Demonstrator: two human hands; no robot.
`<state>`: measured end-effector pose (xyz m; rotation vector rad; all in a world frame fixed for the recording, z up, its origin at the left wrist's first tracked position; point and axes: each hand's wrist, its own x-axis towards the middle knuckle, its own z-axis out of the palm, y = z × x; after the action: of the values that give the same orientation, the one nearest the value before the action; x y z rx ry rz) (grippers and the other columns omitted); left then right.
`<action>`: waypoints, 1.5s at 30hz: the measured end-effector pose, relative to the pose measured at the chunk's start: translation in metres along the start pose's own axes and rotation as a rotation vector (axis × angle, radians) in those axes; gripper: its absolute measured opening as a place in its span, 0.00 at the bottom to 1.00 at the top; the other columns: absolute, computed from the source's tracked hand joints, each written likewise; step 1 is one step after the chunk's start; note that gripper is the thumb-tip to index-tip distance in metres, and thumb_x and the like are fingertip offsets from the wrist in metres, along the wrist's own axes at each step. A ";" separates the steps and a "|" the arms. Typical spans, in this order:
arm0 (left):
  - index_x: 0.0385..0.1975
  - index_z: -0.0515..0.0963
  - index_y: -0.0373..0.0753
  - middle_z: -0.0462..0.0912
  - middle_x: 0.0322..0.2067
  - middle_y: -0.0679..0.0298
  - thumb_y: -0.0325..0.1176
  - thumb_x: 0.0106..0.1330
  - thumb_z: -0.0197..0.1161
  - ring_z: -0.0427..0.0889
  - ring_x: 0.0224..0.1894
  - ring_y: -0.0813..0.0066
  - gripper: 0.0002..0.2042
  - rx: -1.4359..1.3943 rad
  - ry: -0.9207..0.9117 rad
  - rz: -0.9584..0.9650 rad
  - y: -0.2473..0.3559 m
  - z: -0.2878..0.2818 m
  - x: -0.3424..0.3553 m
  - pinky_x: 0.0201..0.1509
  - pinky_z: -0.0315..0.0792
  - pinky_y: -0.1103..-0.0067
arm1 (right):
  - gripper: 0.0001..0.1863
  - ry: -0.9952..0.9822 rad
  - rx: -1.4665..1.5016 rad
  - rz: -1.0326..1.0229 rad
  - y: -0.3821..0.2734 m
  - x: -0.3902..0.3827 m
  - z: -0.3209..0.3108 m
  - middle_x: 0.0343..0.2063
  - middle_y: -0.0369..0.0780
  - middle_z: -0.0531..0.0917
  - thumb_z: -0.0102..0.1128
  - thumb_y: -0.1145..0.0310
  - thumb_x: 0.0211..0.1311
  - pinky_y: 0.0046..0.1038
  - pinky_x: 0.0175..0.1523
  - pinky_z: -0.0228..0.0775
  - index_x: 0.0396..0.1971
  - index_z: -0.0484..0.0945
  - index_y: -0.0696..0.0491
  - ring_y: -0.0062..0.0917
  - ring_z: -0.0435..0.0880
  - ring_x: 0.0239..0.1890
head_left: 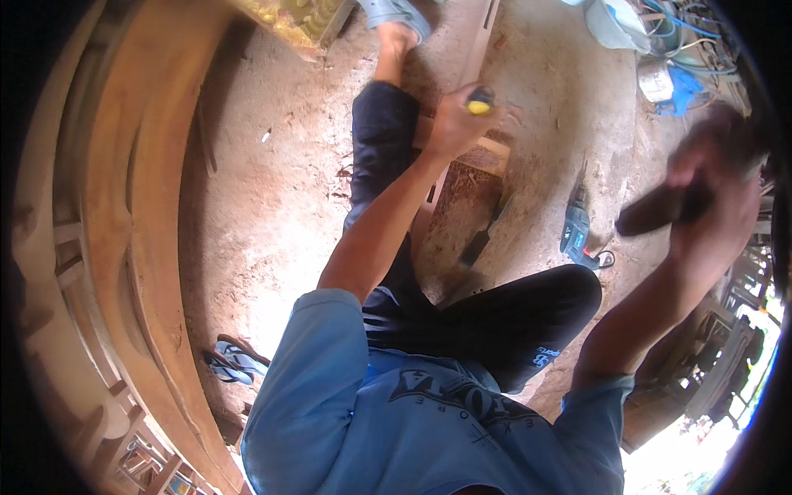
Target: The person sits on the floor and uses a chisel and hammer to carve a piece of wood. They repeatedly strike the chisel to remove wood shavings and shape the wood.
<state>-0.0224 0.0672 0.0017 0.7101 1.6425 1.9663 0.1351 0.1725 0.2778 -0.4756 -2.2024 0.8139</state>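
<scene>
My left hand (459, 125) is closed round the handle of a chisel (478, 106), with its yellow and black end showing on top. The chisel's blade is hidden under the hand. Beneath it runs a long wooden board (472, 54) with narrow slots cut in it, beside my stretched-out leg. A short wooden block (485, 155) lies against the board below the hand. Raised at the far right, my right hand (718, 198) grips a dark brown mallet (654, 212); both are smeared by motion, and the mallet's exact shape is unclear.
A blue-grey power drill (577, 227) lies on the dusty floor between my hands. Near my knee is a dark-handled tool (475, 247). Large timber (148, 231) lines the left side, with flip-flops (235, 360) beside it. Tubs and cables (656, 78) crowd the upper right.
</scene>
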 end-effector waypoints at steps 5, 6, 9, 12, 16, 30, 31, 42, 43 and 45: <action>0.29 0.78 0.39 0.75 0.20 0.75 0.33 0.64 0.73 0.73 0.23 0.88 0.09 0.036 -0.031 -0.046 -0.032 -0.003 -0.006 0.26 0.68 0.83 | 0.11 -0.108 -0.512 0.020 0.067 0.000 0.091 0.28 0.50 0.84 0.59 0.66 0.62 0.39 0.36 0.77 0.37 0.78 0.58 0.40 0.85 0.29; 0.30 0.78 0.39 0.76 0.21 0.75 0.33 0.64 0.72 0.74 0.23 0.88 0.09 0.111 -0.013 0.062 -0.043 -0.004 -0.006 0.26 0.69 0.82 | 0.10 -0.361 -0.631 0.096 0.081 -0.019 0.113 0.29 0.51 0.84 0.59 0.65 0.63 0.41 0.37 0.79 0.37 0.78 0.57 0.42 0.87 0.30; 0.33 0.79 0.39 0.78 0.22 0.75 0.33 0.65 0.72 0.75 0.25 0.87 0.08 0.209 0.034 0.624 -0.064 -0.003 -0.008 0.28 0.70 0.82 | 0.14 -0.853 -0.645 0.061 0.103 -0.073 0.149 0.30 0.54 0.85 0.63 0.64 0.61 0.48 0.39 0.81 0.42 0.76 0.56 0.48 0.88 0.34; 0.33 0.78 0.38 0.78 0.23 0.74 0.34 0.64 0.72 0.76 0.26 0.85 0.10 0.262 0.144 0.508 -0.053 -0.005 -0.018 0.29 0.71 0.81 | 0.16 -0.762 -0.442 0.058 0.095 -0.065 0.135 0.31 0.54 0.86 0.64 0.64 0.60 0.47 0.40 0.80 0.43 0.77 0.58 0.46 0.89 0.36; 0.36 0.79 0.36 0.78 0.23 0.73 0.32 0.62 0.73 0.76 0.25 0.85 0.10 0.057 -0.016 -0.200 0.004 -0.013 -0.008 0.29 0.73 0.81 | 0.10 -0.429 -0.111 0.255 0.048 -0.002 0.078 0.23 0.41 0.81 0.62 0.68 0.61 0.33 0.32 0.71 0.36 0.77 0.58 0.28 0.81 0.26; 0.31 0.75 0.40 0.73 0.21 0.75 0.31 0.62 0.75 0.69 0.22 0.90 0.11 -0.112 0.037 -0.180 -0.020 -0.012 0.019 0.23 0.65 0.85 | 0.05 -0.166 0.052 0.693 0.014 -0.031 0.039 0.17 0.31 0.77 0.67 0.73 0.61 0.20 0.25 0.61 0.31 0.80 0.57 0.12 0.72 0.18; 0.32 0.77 0.39 0.73 0.23 0.77 0.31 0.63 0.74 0.68 0.24 0.91 0.10 -0.127 0.038 -0.191 -0.019 -0.012 0.019 0.25 0.66 0.85 | 0.05 -0.166 0.085 0.639 0.013 -0.030 0.037 0.17 0.31 0.77 0.67 0.73 0.61 0.20 0.25 0.61 0.31 0.80 0.56 0.12 0.72 0.18; 0.30 0.75 0.39 0.73 0.23 0.75 0.29 0.62 0.74 0.70 0.25 0.89 0.11 0.094 0.093 -0.057 -0.008 -0.002 -0.010 0.28 0.68 0.83 | 0.03 -0.030 0.047 0.216 0.005 0.012 0.004 0.17 0.34 0.76 0.64 0.71 0.62 0.18 0.31 0.61 0.32 0.81 0.54 0.14 0.73 0.20; 0.29 0.74 0.38 0.73 0.23 0.75 0.29 0.62 0.74 0.71 0.26 0.89 0.11 0.095 0.093 -0.028 -0.009 -0.004 -0.015 0.29 0.69 0.83 | 0.03 -0.009 0.026 0.207 0.007 0.014 0.011 0.17 0.34 0.76 0.64 0.71 0.63 0.18 0.32 0.61 0.31 0.82 0.54 0.14 0.73 0.21; 0.31 0.75 0.37 0.74 0.24 0.76 0.28 0.62 0.73 0.72 0.26 0.88 0.10 0.059 0.099 -0.040 -0.008 -0.007 -0.023 0.29 0.70 0.83 | 0.04 0.085 0.029 0.235 0.008 -0.001 0.031 0.19 0.37 0.78 0.64 0.70 0.61 0.23 0.32 0.65 0.32 0.81 0.54 0.20 0.76 0.22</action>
<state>-0.0093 0.0485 -0.0094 0.6051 1.7652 1.9599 0.1129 0.1651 0.2556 -0.7514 -2.0784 0.9291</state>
